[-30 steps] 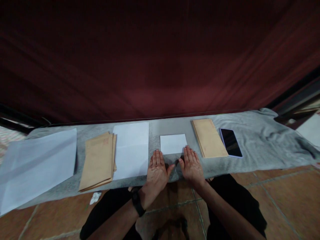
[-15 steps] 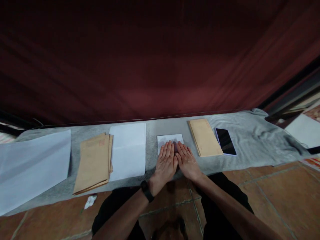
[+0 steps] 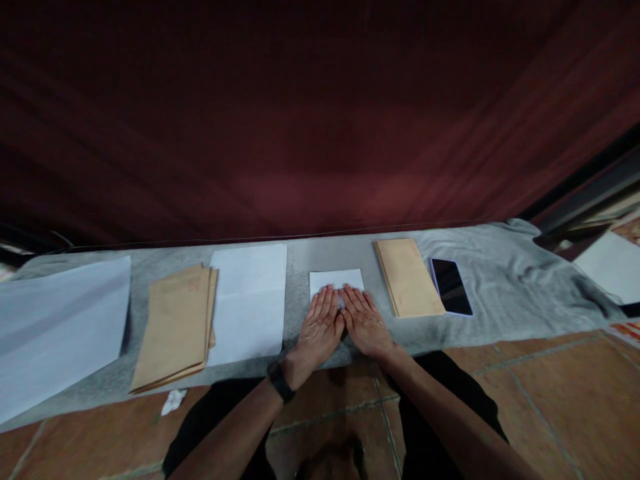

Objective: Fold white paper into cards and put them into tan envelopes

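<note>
"Left hand [image 3: 320, 322] and right hand [image 3: 364, 321] have moved together since a second ago."

"Left of them?"

"Flat brown-paper envelopes [image 3: 175, 327], contents hidden, then a creased white sheet [image 3: 249, 307]."

"Under the hands?"

"Small white paper rectangle [image 3: 336, 277], partly covered; both lie flat, gripping nothing."

"Rightward?"

"Brown envelope stack [image 3: 409, 277]."

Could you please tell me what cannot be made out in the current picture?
Head view:
Small white paper: lower part hidden beneath the left hand and right hand.
Large white sheet: cut off by the left edge.
Red print on the left envelopes: too small, blurred to read.
</note>
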Demonstrator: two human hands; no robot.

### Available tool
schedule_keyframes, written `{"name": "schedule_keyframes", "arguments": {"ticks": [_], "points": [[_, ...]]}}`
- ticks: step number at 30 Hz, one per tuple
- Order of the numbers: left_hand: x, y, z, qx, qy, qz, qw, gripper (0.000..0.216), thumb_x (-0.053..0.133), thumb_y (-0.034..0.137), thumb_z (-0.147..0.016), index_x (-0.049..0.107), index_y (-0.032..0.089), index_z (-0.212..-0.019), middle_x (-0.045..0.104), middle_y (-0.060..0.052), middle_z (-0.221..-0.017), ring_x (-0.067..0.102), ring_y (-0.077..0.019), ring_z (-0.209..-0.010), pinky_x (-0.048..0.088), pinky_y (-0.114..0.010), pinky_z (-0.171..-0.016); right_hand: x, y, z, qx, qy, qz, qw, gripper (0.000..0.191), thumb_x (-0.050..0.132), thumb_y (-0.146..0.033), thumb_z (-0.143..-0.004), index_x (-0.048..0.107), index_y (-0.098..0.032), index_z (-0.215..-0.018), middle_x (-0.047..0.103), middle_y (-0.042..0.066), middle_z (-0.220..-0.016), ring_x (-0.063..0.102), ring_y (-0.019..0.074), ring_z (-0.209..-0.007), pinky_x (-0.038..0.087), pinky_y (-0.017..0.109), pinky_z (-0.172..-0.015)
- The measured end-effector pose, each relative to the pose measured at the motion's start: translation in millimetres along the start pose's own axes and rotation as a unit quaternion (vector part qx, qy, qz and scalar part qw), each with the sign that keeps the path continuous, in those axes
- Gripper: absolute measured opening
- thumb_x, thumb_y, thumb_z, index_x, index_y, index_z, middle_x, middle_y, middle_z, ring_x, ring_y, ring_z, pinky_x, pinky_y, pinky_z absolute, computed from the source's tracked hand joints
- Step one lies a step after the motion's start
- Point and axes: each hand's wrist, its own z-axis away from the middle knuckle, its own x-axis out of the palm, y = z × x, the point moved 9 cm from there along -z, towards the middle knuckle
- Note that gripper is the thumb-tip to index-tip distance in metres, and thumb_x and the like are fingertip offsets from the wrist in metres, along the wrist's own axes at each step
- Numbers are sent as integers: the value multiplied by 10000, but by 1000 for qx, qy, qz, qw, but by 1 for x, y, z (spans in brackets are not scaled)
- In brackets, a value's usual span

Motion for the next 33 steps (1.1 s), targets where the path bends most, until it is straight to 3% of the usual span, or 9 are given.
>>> {"name": "schedule_keyframes", "arguments": {"ticks": [12, 20, 27, 33], "points": [[-7, -15, 6, -83, 38, -46, 995, 658, 378, 304, -1011, 187, 4, -1565, 254, -231, -1612, 160, -294, -1527, 263, -504, -1227, -6, 20, 10, 57, 41, 44, 997, 582, 353, -345, -1047, 275, -107, -1572, 329, 132, -1611, 325, 268, -1480, 257, 464, -1206], [-8, -22, 6, -122, 17, -55, 991, 650, 368, 329, -1014, 228, 5, -1559, 250, -225, -1610, 187, -297, -1521, 249, -495, -1233, -6, 28, 10, 83, 18, 45, 995, 573, 340, -354, -1050, 311, -87, -1556, 356, 153, -1596, 335, 285, -1471, 252, 492, -1205], [-20, -15, 0, -114, 25, -38, 993, 670, 368, 291, -1003, 164, 2, -1572, 280, -227, -1605, 205, -290, -1520, 229, -511, -1240, -14, 18, 4, 66, 30, 8, 997, 586, 282, -370, -1060, 254, -100, -1579, 344, 156, -1599, 307, 285, -1489, 240, 514, -1215], [-14, 3, -11, -37, 5, -19, 999, 680, 317, 142, -947, 111, 47, -1589, 258, -182, -1631, 160, -264, -1530, 240, -499, -1240, -7, -9, -5, 4, -10, -45, 999, 580, 223, -378, -1066, 198, -147, -1597, 287, 100, -1632, 251, 227, -1515, 220, 461, -1239]]}}
